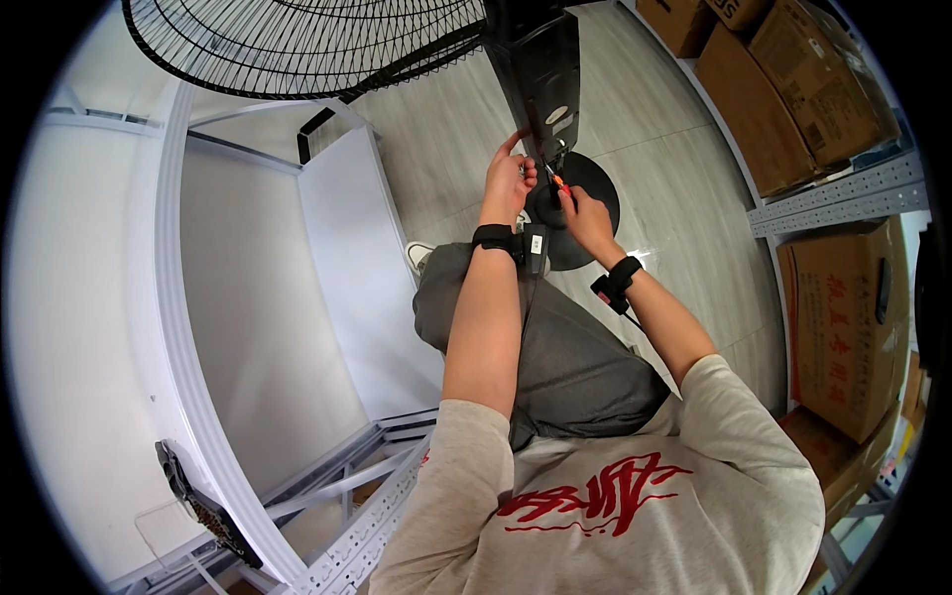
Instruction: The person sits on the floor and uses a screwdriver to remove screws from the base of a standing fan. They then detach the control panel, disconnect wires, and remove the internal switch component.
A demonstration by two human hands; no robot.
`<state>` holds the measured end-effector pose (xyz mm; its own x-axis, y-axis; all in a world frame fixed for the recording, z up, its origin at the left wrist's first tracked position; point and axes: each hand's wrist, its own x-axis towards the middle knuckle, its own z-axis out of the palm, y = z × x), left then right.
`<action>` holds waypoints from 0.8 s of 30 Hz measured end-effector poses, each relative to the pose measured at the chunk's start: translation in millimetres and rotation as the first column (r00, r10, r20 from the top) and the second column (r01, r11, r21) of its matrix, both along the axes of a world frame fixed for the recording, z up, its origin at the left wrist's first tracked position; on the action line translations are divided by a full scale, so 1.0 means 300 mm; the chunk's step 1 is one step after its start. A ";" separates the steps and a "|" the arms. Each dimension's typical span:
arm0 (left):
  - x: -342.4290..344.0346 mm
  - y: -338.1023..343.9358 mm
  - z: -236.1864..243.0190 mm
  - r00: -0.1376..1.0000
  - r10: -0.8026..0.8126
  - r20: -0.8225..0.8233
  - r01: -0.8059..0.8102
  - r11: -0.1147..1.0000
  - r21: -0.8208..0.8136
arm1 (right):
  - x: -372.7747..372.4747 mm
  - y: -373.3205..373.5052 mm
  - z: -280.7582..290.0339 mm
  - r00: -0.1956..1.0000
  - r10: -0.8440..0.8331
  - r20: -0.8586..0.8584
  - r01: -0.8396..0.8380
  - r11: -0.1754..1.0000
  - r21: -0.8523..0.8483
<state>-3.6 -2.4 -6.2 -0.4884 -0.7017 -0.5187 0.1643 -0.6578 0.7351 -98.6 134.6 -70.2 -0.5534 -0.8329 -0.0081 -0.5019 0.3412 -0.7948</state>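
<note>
A black pedestal fan stands in front of me, with its control housing (pixel 545 84) above a round base (pixel 592 238). My right hand (pixel 587 216) is closed around a screwdriver (pixel 561 184) with an orange-red handle. The screwdriver's shaft points up and left toward the lower end of the housing; whether its tip touches anything is too small to tell. At the housing's left side is my left hand (pixel 508 181), its index finger stretched up along the edge. Its other fingers are curled, and what they pinch, if anything, cannot be made out.
The fan's wire guard (pixel 307 45) spans the top left. White metal shelving (pixel 342 198) rises on my left. On the right, cardboard boxes (pixel 843 317) sit on a shelf with a perforated rail (pixel 843 193). Pale wood-look floor (pixel 664 188) lies around the base.
</note>
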 end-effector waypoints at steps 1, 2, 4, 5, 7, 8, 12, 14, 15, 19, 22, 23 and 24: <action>-0.004 0.002 0.004 1.000 -0.004 -0.005 0.004 1.000 0.001 | -0.005 0.002 -0.014 1.000 -0.007 0.002 0.007 0.999 -0.035; -0.005 0.003 0.008 1.000 -0.009 -0.009 0.009 1.000 0.001 | -0.007 0.003 -0.028 1.000 -0.013 0.004 0.014 0.997 -0.070; 0.008 -0.003 0.003 1.000 0.001 0.006 -0.001 1.000 -0.001 | 0.005 -0.001 -0.021 0.999 0.002 0.046 0.000 0.999 -0.044; 0.015 -0.004 0.001 1.000 0.006 0.013 -0.006 1.000 -0.003 | 0.011 -0.003 -0.017 0.998 0.009 0.067 -0.006 0.999 -0.031; 0.013 -0.002 0.007 1.000 0.015 0.022 -0.015 1.000 0.016 | 0.010 -0.005 -0.025 0.988 0.009 0.155 -0.002 0.999 -0.044; 0.012 -0.001 0.010 0.999 0.019 0.026 -0.020 0.999 0.026 | 0.009 -0.007 -0.029 0.980 0.010 0.199 0.000 0.999 -0.051; 0.024 -0.004 0.012 1.000 0.004 0.017 -0.004 1.000 0.018 | 0.002 -0.010 -0.044 0.952 0.021 0.306 -0.021 1.000 -0.001; 0.026 -0.002 0.014 1.000 -0.006 0.019 0.005 1.000 0.016 | -0.008 0.001 -0.045 0.931 0.019 0.364 -0.030 0.999 0.025; 0.030 -0.004 0.013 1.000 -0.004 0.020 0.004 1.000 0.008 | -0.014 0.011 -0.047 0.940 0.036 0.339 -0.046 0.999 0.024; 0.034 -0.005 0.002 1.000 -0.003 0.030 0.003 1.000 -0.003 | -0.076 0.088 -0.066 0.943 0.015 0.333 -0.029 0.999 0.037; 0.032 -0.003 0.003 0.997 -0.018 0.075 0.020 0.999 -0.035 | -0.143 0.116 -0.035 0.956 -0.090 0.280 0.085 0.996 0.030; 0.027 -0.001 0.005 0.995 -0.027 0.094 0.032 0.998 -0.052 | -0.164 0.106 -0.033 0.972 -0.081 0.222 0.078 0.997 0.024; 0.018 0.003 0.008 0.993 -0.031 0.111 0.036 0.999 -0.040 | -0.185 0.093 -0.014 0.983 -0.071 0.166 0.070 0.997 0.016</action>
<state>1.8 -1.6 -3.6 -0.4536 -0.7082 -0.5410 0.0587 -0.6295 0.7748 -154.0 162.5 -74.5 -0.6008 -0.7913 -0.1136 -0.3370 0.3796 -0.8616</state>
